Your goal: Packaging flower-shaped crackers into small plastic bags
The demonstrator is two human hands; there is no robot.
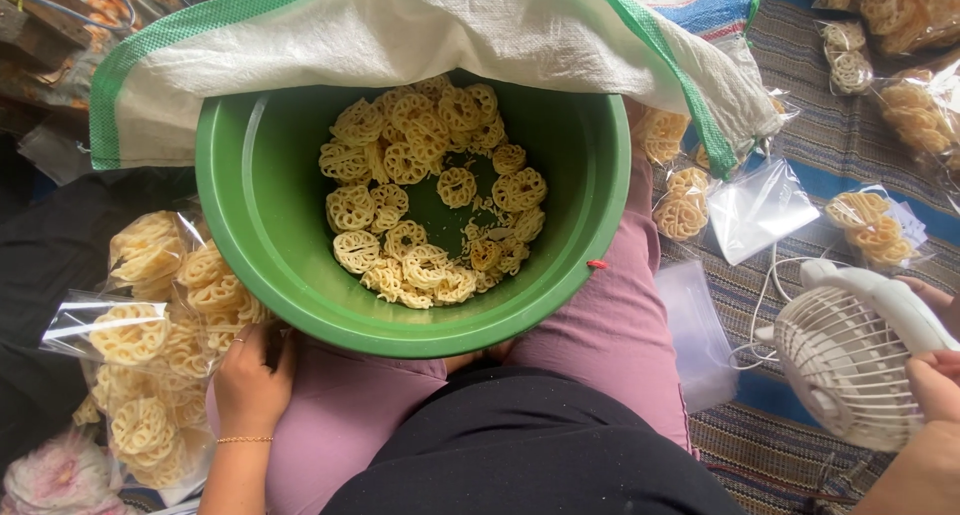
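Left hand, lower left, fingers curled against bagged flower-shaped crackers; right hand fingers wrapped around white handheld fan, lower right. Green basin on lap, striped mat beneath.

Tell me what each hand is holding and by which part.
The right hand grips the white fan by its handle. The left hand rests by the bagged snacks; no clear hold shows.

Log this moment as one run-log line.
left hand: rests by bagged crackers | right hand: holds white fan | green basin: on lap, loose crackers inside
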